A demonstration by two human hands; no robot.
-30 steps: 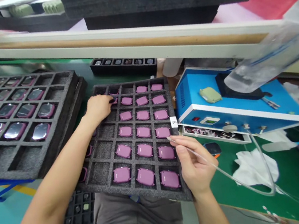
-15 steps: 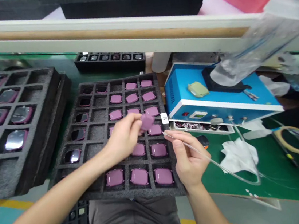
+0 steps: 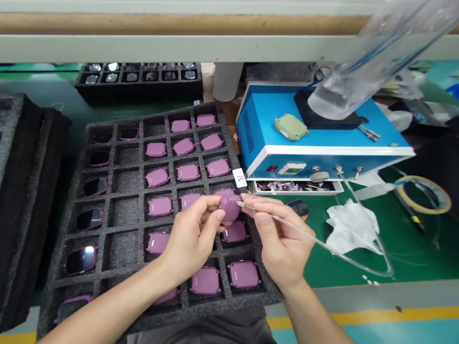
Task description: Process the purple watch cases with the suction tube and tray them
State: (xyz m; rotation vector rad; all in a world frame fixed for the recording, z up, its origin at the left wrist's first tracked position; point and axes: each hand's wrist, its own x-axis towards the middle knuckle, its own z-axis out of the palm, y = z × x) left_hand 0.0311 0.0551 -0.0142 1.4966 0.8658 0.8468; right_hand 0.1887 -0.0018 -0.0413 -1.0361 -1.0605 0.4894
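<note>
Between the fingertips of my left hand (image 3: 197, 230) is a purple watch case (image 3: 230, 208), raised above the foam tray. My right hand (image 3: 283, 238) pinches a thin clear tube (image 3: 328, 248), whose tip meets the right edge of that case or sits very close to it. Beneath both hands lies a dark foam tray (image 3: 133, 242) with a grid of compartments. Purple cases (image 3: 205, 280) fill many compartments on its right side, while cases with dark screens (image 3: 81, 260) occupy the left column. A white label (image 3: 239, 178) marks the tray's right edge.
A blue machine (image 3: 320, 151) behind my right hand carries a green case (image 3: 290, 126) and a clear cylinder. Its tube loops over the green mat beside a white tissue (image 3: 353, 227) and a tape roll (image 3: 422, 195). Stacked trays (image 3: 12, 223) stand left; a shelf edge crosses above.
The held case has moved down toward my right hand, and the tube tip now meets it or nearly does. The camera view has shifted, showing less of the left trays.
</note>
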